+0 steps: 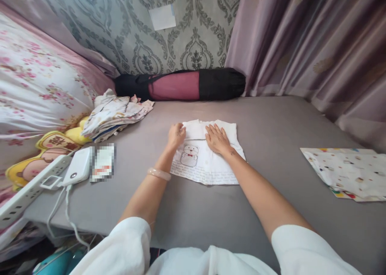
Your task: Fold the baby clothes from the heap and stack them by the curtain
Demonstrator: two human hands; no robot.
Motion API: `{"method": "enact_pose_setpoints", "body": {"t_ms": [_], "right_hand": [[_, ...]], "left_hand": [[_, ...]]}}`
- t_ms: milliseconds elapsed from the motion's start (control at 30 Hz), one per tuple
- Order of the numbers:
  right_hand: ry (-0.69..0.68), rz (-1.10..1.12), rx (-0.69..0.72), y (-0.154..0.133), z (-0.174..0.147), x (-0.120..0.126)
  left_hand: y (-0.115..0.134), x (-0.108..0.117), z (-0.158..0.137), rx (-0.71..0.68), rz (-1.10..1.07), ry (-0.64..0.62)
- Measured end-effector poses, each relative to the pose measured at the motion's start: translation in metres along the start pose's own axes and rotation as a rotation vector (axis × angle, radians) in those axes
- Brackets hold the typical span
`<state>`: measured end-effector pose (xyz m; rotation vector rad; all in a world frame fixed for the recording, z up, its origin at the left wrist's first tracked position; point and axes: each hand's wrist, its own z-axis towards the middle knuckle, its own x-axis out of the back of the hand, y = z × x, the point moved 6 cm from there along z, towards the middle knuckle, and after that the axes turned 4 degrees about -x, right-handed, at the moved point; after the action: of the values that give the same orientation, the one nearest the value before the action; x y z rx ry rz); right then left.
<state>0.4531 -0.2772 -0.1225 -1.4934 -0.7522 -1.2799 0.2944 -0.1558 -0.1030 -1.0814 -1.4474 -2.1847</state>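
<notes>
A white garment (208,162) with a bear print and rows of small lettering lies on the grey bed surface in front of me. Its far part is folded over toward me as a band. My left hand (176,135) is at the far left corner of the garment, fingers curled in and closed on the edge. Palm down, my right hand (217,139) rests flat on the folded band, with its fingers stretched out. The cloth beneath that hand is hidden.
Folded clothes (116,114) are stacked at the left, and another patterned folded garment (356,172) lies at the right. A power strip (33,188), a white charger (79,166) with cables and a blurred packet (103,162) sit left. Behind lies a black and pink rolled bag (175,85).
</notes>
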Motion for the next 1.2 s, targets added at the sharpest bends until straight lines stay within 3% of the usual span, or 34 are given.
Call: {"method": "enact_pose_setpoints", "body": {"t_ms": [67,200,433,633,800,867,967,1100,1200], "right_hand": [[-0.008,0.002,-0.001,0.001,0.001,-0.001],[-0.003,0.006,-0.006,0.001,0.001,-0.002],[-0.019,0.01,-0.017,0.001,0.001,-0.002],[-0.006,0.009,-0.01,0.0,-0.001,0.0],[-0.02,0.011,-0.023,0.0,-0.001,0.0],[-0.021,0.014,-0.024,0.0,-0.001,-0.001],[-0.004,0.018,-0.021,0.0,0.0,-0.002],[0.014,0.011,-0.019,0.001,0.001,-0.003],[0.026,-0.007,-0.011,0.001,0.001,-0.003]], "left_hand": [[-0.014,0.014,-0.005,0.086,-0.001,-0.07],[-0.02,0.02,-0.02,0.078,-0.104,-0.201],[-0.016,0.014,-0.026,0.124,-0.148,-0.193],[-0.018,0.012,-0.032,0.192,0.058,-0.084],[-0.018,0.006,-0.03,0.187,0.297,-0.24],[-0.012,0.006,-0.027,0.154,0.37,-0.257],[0.012,0.003,-0.021,-0.013,0.358,-0.176],[0.045,-0.028,-0.014,-0.277,0.286,-0.177],[0.049,-0.05,-0.008,-0.321,0.391,-0.195]]}}
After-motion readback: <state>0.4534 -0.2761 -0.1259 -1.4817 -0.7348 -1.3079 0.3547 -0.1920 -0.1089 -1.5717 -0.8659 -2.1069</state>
